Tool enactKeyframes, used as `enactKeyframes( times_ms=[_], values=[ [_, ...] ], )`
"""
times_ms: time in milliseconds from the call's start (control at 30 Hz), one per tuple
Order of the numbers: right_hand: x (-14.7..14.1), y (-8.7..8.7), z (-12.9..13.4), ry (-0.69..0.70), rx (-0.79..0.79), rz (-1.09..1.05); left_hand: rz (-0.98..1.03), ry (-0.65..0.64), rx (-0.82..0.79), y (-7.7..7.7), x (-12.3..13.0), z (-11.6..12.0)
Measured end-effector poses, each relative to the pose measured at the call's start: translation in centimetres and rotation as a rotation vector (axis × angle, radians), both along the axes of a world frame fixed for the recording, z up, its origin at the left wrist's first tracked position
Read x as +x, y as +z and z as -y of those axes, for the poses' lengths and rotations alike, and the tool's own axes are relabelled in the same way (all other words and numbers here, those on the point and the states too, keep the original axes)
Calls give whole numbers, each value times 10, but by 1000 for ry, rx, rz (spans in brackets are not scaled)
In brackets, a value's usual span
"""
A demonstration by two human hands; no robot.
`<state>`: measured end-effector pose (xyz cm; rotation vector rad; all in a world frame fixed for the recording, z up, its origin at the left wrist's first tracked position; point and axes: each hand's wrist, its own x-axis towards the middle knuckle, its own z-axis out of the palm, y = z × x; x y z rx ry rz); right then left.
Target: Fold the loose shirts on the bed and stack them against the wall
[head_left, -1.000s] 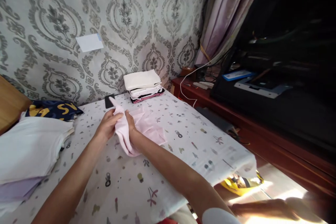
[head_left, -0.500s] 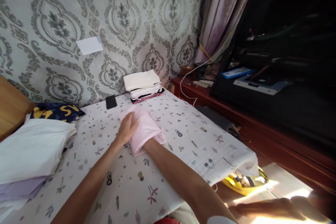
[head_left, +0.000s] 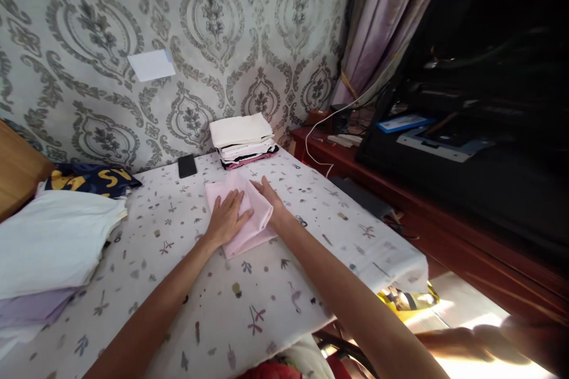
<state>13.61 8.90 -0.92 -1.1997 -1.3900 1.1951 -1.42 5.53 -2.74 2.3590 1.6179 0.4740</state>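
Observation:
A pale pink folded cloth (head_left: 249, 226) lies on the patterned sheet in front of me. My left hand (head_left: 228, 217) rests flat on its left part with the fingers spread. Along the cloth's right edge is my right hand (head_left: 269, 200), its fingers stretched out toward the wall and nothing visibly gripped. A raised fold of the cloth meets that hand near the wrist. Beyond the cloth stands a stack of folded clothes (head_left: 242, 130), with cream on top and white, black and pink below.
A black phone (head_left: 187, 166) lies near the wall. At the left are a pile of white and lilac cloth (head_left: 57, 243) and a navy item with yellow lettering (head_left: 91, 180). The sheet (head_left: 338, 284) ends at the right, beside a red-brown cabinet (head_left: 448, 237) and a yellow bag (head_left: 411, 302).
My right hand has come out from under the pink cloth's fold to its right edge. The left hand has shifted slightly right and lies flatter on the cloth.

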Motion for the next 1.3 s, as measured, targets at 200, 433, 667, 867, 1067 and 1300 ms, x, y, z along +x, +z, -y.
enactKeyframes(
  times_ms=[200, 433, 667, 867, 1067, 1300],
  values=[
    [36, -2, 12, -52, -134, 122, -35, -64, 28, -7, -2, 5],
    [21, 7, 41, 54, 517, 1003, 156, 56, 112, 8, -35, -38],
    [2, -23, 48, 189, 322, 1168, -3, 336, -9, 22, -75, -107],
    [6, -31, 46, 187, 354, 1164, -92, 385, 35, 9, -73, -108],
    [6, -35, 43, 183, 378, 1127, -122, 157, 126, 19, -45, -99],
    [10, -20, 44, 235, 292, 1067, -118, -207, -121, 1, 8, -117]
  ],
)
